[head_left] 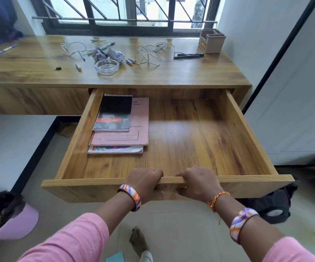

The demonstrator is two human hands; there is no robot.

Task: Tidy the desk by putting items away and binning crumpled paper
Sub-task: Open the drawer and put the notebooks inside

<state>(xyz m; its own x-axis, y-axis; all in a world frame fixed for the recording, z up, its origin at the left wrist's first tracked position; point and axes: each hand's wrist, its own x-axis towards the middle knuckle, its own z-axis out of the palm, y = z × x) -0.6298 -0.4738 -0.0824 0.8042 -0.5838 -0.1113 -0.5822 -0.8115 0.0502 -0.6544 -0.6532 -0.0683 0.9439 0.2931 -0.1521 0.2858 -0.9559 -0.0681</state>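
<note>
A: Where is the crumpled paper [109, 54]?

B: On the bench [181, 72], far side of the open drawer [181, 129]; it lies well beyond both hands, just behind the glass ashtray [106, 66]; two grey-white wads, touching each other.

A: And the hands?

B: Both clamp the drawer's front edge; the left hand [145, 181] has its fingers curled over the top of the edge, and the right hand [197, 181] grips the same edge just beside it; a short bare stretch of edge shows between them.

A: What lies round the paper?

B: Pens [106, 45] behind it and markers [130, 61] to the right of the ashtray; a white cable [73, 49] to the left of the ashtray, and another white cable [149, 53] to the right, past the markers; a small marker [78, 67] and a tiny dark piece [58, 68] left of the ashtray, nearer the bench's front.

A: Farther out?

B: A black flat thing [188, 55] and a brown pen holder [212, 41] toward the right end of the bench; a purple pen [6, 49] at the left end.

A: Inside the drawer?

B: A stack of books in its left part; a black notepad [114, 114] on a pink record book [134, 133], on a white book [115, 149]; the rest of the drawer floor is bare wood.

A: On the floor?

B: A pink bin [18, 222] holding rubbish, left of the drawer; a dark bag [273, 205] to its right.
</note>
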